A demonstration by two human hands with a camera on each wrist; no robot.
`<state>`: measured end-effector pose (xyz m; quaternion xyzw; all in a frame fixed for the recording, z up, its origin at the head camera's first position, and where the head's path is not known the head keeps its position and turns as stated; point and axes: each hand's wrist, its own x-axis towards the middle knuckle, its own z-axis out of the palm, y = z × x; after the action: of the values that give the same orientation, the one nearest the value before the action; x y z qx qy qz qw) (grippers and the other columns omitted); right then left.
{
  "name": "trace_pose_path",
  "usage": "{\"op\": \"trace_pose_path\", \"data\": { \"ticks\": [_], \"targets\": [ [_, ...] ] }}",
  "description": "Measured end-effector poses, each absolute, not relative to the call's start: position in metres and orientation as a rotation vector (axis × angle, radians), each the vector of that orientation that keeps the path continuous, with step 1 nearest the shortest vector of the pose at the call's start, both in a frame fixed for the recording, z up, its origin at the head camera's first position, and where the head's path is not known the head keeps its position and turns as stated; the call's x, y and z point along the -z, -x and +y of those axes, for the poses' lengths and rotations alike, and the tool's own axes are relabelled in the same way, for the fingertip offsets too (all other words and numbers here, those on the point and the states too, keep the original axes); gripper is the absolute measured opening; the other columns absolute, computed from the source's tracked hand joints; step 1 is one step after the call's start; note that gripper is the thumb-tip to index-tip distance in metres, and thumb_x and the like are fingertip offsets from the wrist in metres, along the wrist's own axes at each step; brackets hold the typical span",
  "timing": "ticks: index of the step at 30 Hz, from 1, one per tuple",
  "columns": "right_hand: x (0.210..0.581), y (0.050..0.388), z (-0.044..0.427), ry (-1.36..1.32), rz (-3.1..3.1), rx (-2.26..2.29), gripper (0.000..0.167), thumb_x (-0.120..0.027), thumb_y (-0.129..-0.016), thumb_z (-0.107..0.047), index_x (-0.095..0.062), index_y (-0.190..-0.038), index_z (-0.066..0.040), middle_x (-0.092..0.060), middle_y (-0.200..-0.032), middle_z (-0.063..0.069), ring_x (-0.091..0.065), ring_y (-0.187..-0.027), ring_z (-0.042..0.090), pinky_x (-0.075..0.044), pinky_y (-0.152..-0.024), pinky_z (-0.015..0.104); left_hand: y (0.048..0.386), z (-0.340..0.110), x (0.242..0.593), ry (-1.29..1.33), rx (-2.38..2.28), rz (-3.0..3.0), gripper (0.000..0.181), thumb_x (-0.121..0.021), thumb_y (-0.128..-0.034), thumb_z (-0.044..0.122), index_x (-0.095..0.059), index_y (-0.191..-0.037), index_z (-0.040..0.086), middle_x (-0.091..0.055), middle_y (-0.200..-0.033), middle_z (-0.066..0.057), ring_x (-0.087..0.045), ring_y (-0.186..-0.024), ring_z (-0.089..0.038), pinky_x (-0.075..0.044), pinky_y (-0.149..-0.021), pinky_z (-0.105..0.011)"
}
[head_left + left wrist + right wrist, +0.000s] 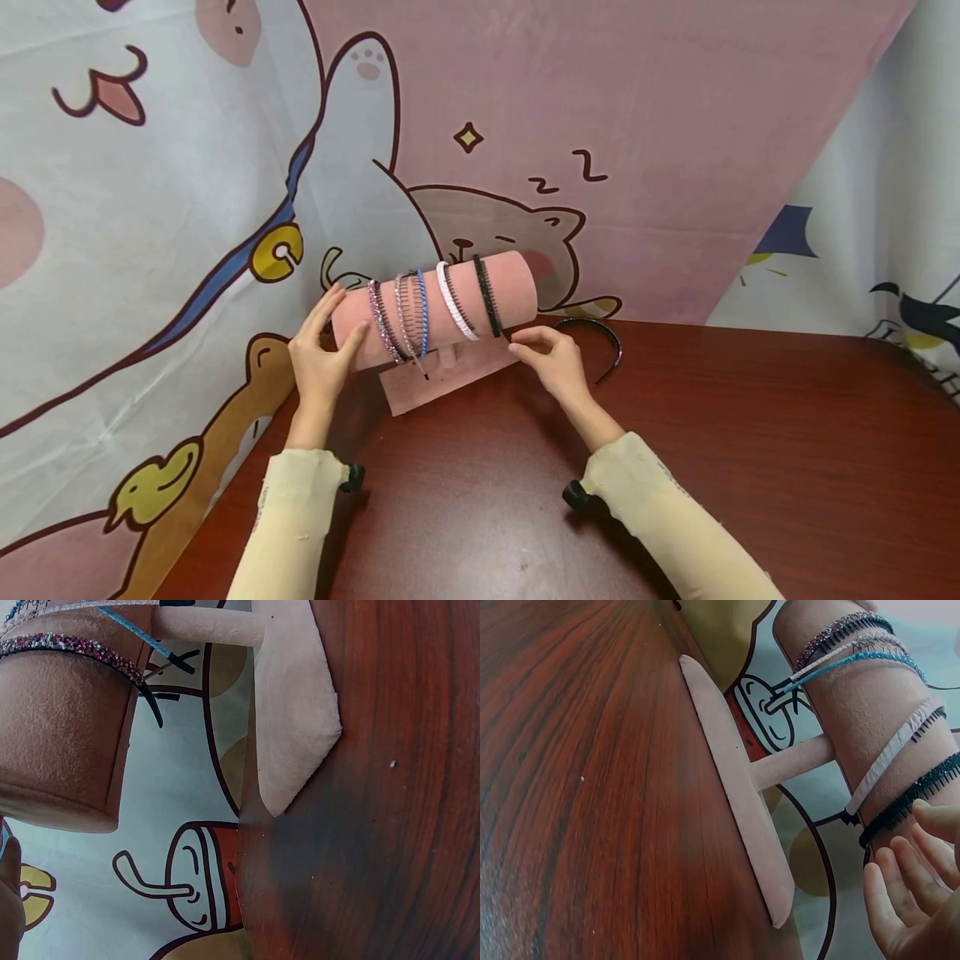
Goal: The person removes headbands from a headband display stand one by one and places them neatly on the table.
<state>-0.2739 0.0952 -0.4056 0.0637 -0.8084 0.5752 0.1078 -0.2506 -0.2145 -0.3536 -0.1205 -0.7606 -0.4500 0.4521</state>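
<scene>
A pink plush headband stand has a thick padded roll (356,333) on a flat base (401,392). My left hand (318,346) holds the roll's left end, fingers over the top and thumb at the near side. Around the roll sit a sequined headband (382,321), a pale pink headband (67,606), a blue headband (423,312) and a white headband (453,302). Farthest right is a black toothed headband (486,294). My right hand (555,362) appears to pinch its lower end between thumb and index finger; the contact is partly hidden.
Behind the right hand, another dark headband (617,342) lies on the reddish-brown wooden table (750,450). A cartoon-printed cloth (660,150) hangs along the back and left of the table.
</scene>
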Motion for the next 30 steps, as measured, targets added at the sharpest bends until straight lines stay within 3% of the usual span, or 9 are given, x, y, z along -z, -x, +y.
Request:
{"op": "trace_pose_path", "data": {
  "ticks": [12,22,30],
  "targets": [
    [0.403,0.274,0.083,-0.195,-2.322,-1.706,0.020,-0.078,-0.085,-0.018,-0.076,-0.102,-0.009,-0.077,-0.104,0.011,-0.068,-0.105,0.023,-0.049,-0.087,0.030,0.251,-0.215,0.353,0.311,1.117,-1.874,0.049,-0.080,-0.0771,0.001,-0.068,-0.125,0.001,-0.064,-0.133,-0.021,-0.060,-0.126,-0.038,-0.040,-0.110,-0.015],
    [0.406,0.275,0.071,-0.216,-2.184,-1.755,0.018,-0.080,-0.084,-0.014,-0.076,-0.100,-0.005,-0.077,-0.099,0.015,-0.072,-0.092,0.025,-0.048,-0.072,0.014,0.249,-0.215,0.352,0.303,1.110,-1.875,0.049,-0.080,-0.0764,0.000,-0.068,-0.124,0.001,-0.065,-0.132,-0.021,-0.060,-0.126,-0.038,-0.040,-0.110,-0.016],
    [0.407,0.277,0.061,-0.179,-2.091,-1.757,0.021,-0.081,-0.082,-0.012,-0.071,-0.098,-0.004,-0.075,-0.095,0.016,-0.070,-0.089,0.023,-0.050,-0.071,0.019,0.250,-0.215,0.353,0.301,1.116,-1.868,0.049,-0.080,-0.0760,-0.001,-0.069,-0.123,0.000,-0.065,-0.132,-0.020,-0.061,-0.126,-0.036,-0.040,-0.110,-0.016]
  ]
}}
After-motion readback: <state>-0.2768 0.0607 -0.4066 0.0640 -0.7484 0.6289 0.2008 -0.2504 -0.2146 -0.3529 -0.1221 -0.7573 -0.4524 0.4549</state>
